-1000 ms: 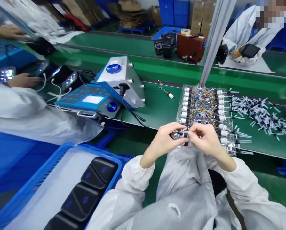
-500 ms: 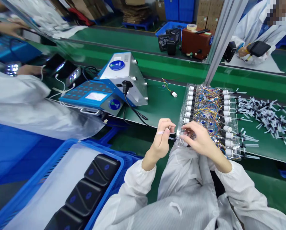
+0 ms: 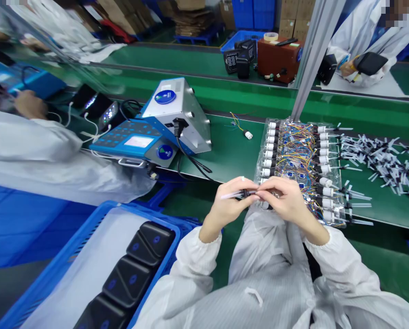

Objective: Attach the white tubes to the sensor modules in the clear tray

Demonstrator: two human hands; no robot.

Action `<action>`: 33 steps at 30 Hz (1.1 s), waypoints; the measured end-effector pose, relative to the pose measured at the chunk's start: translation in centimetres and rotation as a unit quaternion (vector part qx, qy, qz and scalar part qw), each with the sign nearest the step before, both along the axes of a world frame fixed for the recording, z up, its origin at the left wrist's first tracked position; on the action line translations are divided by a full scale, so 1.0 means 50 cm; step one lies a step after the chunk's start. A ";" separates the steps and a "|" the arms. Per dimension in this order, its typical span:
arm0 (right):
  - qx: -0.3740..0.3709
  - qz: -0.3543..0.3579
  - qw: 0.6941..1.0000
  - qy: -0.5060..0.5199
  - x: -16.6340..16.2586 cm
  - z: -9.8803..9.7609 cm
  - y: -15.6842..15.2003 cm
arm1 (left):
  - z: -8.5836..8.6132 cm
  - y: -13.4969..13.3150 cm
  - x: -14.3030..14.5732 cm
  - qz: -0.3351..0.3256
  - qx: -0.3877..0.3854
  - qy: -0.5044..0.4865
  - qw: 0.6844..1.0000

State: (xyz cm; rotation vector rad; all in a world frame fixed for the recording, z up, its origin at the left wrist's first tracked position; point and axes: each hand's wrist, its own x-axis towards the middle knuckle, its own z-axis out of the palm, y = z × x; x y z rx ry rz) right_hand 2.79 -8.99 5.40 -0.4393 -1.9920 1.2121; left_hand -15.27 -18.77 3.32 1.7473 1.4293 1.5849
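My left hand (image 3: 229,201) is closed in a pinch on a small black piece with pale, thin strips (image 3: 231,195). The strips point left across my fingers. My right hand (image 3: 282,196) meets it fingertip to fingertip, pinched at the piece's right end; what lies between those fingertips is mostly hidden. Just beyond and partly under my hands is a clear plastic tray (image 3: 262,157). It carries two columns of white cylindrical parts (image 3: 325,168) with black ends, and tangled coloured wires (image 3: 293,137) between them. Similar pale-stripped black pieces (image 3: 379,160) are heaped right of the tray.
One loose white part with wires (image 3: 248,134) lies left of the tray. Blue-and-silver testers (image 3: 177,109) with cables stand further left. A blue basket (image 3: 104,205) of black housings (image 3: 122,278) is at lower left. Co-workers' sleeves (image 3: 29,146) show at left and far right. A metal post (image 3: 307,68) rises behind.
My right hand has moved left from the tray's near-left edge, and my hands, apart before, now meet at the small piece. A co-worker's hand at left has shifted.
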 end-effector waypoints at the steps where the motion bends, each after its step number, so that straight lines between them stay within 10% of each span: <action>1: 0.009 -0.001 1.000 -0.009 0.004 -0.006 0.006 | 0.002 0.001 -0.004 0.018 -0.014 -0.001 1.000; 9: 0.294 0.033 0.908 -0.298 0.025 -0.093 0.028 | -0.049 0.034 -0.027 0.075 -0.153 -0.127 0.977; 14: 0.324 0.032 0.887 -0.328 0.023 -0.104 0.023 | -0.061 0.037 -0.027 0.074 -0.181 -0.083 0.977; 22: 0.193 -0.078 0.970 -0.124 0.047 -0.110 0.015 | 0.021 -0.024 -0.001 0.132 -0.079 -0.039 0.987; 33: -0.022 -0.060 0.998 -0.003 0.042 -0.102 -0.027 | -0.074 0.016 0.051 0.117 -0.002 -0.057 0.991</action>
